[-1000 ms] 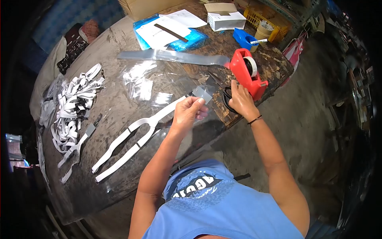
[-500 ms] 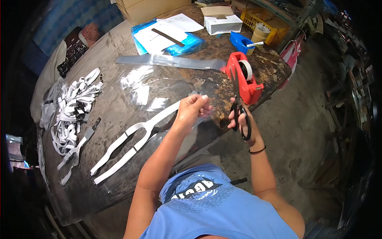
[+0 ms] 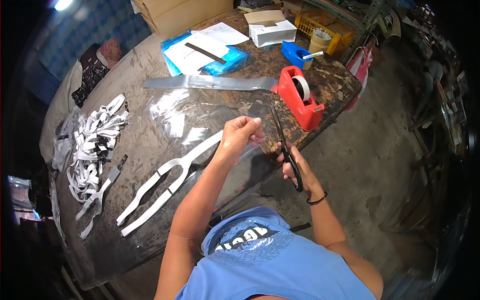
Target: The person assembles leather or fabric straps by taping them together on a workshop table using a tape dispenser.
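My left hand (image 3: 240,137) pinches the end of a white Y-shaped strap (image 3: 167,175) that lies inside a clear plastic bag (image 3: 200,117) on the worn table (image 3: 145,60). My right hand (image 3: 295,165) grips black scissors (image 3: 282,140), blades pointing up and away, right beside the left hand's fingertips at the bag's edge. A red tape dispenser (image 3: 300,97) stands just beyond the scissors' tip.
A pile of white straps (image 3: 92,142) lies at the table's left. A long clear plastic strip (image 3: 210,82), blue folder with papers (image 3: 205,50), white box (image 3: 272,30), blue dispenser (image 3: 295,52) and yellow crate (image 3: 330,25) sit at the far side. Concrete floor lies to the right.
My right hand lifted the scissors from the table by the red dispenser and brought them left, up to the strap end held in my left hand.
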The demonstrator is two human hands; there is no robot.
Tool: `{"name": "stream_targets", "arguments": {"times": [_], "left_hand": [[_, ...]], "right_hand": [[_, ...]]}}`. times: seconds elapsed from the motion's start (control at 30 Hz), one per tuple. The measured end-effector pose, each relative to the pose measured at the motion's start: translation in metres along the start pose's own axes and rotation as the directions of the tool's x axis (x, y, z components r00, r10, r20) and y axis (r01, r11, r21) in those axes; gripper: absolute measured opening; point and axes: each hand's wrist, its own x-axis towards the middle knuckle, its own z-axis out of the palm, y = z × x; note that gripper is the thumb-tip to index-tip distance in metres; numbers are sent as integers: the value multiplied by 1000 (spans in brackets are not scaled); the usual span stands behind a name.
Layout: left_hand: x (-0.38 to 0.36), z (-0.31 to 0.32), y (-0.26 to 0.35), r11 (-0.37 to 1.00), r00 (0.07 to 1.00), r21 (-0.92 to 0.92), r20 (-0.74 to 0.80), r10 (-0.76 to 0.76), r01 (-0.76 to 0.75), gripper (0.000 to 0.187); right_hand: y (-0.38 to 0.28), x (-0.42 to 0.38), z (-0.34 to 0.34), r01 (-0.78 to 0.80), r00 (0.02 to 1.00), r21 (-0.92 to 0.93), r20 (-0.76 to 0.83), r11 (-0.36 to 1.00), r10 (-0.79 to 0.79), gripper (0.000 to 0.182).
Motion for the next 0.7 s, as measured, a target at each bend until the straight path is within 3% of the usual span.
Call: {"name": "stream_targets", "arguments": {"times": [0.07, 0.13, 0.23, 0.7], "left_hand": [[0, 2, 1, 1000, 1000, 27, 7, 1, -1, 24], [3, 2, 6, 999, 1000, 34, 13, 15, -16, 25], [3, 3, 5, 999, 1000, 41, 14, 24, -24, 25], [2, 3, 5, 998, 999, 52, 15, 41, -42, 23]], "right_hand": [[1, 0, 0, -33, 999, 27, -8, 999, 33, 89], [4, 6, -1, 121, 992, -154, -22, 981, -125, 90], [-1, 3, 2, 139, 988, -235, -33, 962, -151, 90], [-10, 1, 6, 167, 983, -260, -28, 951, -181, 84]]}}
